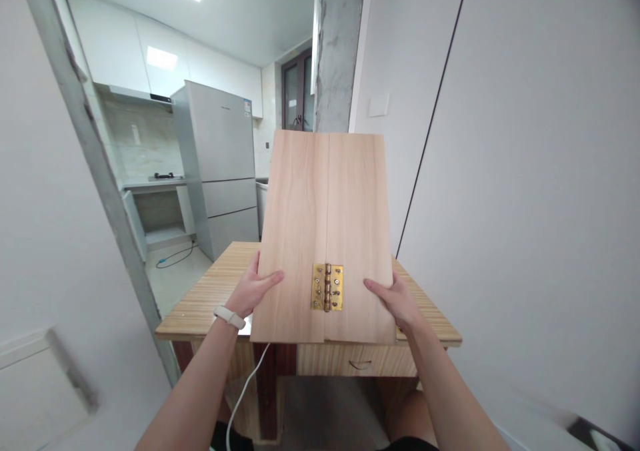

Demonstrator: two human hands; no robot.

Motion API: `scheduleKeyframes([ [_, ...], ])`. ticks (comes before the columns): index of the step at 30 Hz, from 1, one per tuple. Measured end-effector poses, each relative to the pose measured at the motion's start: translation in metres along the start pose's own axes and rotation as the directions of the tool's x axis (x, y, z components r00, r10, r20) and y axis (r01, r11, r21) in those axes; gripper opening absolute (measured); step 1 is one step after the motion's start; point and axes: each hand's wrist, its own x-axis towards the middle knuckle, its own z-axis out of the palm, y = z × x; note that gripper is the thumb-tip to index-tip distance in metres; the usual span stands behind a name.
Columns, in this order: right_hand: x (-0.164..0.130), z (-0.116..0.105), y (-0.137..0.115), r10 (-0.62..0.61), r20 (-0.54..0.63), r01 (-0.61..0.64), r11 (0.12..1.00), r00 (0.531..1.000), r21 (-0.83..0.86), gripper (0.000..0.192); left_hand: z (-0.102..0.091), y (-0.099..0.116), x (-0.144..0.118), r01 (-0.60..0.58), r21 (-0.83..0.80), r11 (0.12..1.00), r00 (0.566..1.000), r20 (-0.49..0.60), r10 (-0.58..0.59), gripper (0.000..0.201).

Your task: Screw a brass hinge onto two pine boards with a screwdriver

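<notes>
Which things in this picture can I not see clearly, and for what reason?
- Head view: most of the table top is hidden behind the hinged wooden boards.
- The fingers of the left hand and right hand go behind the boards.
- The white cable runs off the bottom edge.
- The fridge sticker is too small.

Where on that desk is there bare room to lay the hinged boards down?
Bare striped top shows on the wooden desk left of the left hand, out to its left edge, and in a narrow strip right of the right hand. The middle is hidden behind the two pale wooden boards joined by a brass hinge, so it cannot be judged.
</notes>
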Motion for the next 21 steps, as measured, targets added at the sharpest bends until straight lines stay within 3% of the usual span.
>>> scheduleKeyframes([
  [6, -0.008, 0.011, -0.026, -0.171, -0.081, 0.158, 0.977, 0.982, -0.143, 0.070, 0.012, 0.025, 0.000, -0.160, 0.177, 0.971, 0.983, -0.063, 0.174, 0.069],
  [12, -0.009, 0.037, -0.030, -0.379, -0.196, 0.275, 0.868, 0.904, -0.414, 0.053, 0.042, 0.034, -0.004, -0.278, 0.388, 0.878, 0.923, -0.145, 0.357, 0.056],
  [15, -0.014, 0.057, -0.027, -0.392, -0.248, 0.235, 0.840, 0.886, -0.489, 0.043, 0.062, 0.032, -0.010, -0.248, 0.497, 0.831, 0.902, -0.195, 0.386, 0.050],
  [21, -0.027, 0.090, -0.020, -0.361, -0.305, 0.069, 0.736, 0.881, -0.673, 0.043, 0.098, 0.025, -0.024, -0.110, 0.596, 0.795, 0.907, -0.267, 0.326, 0.047],
])
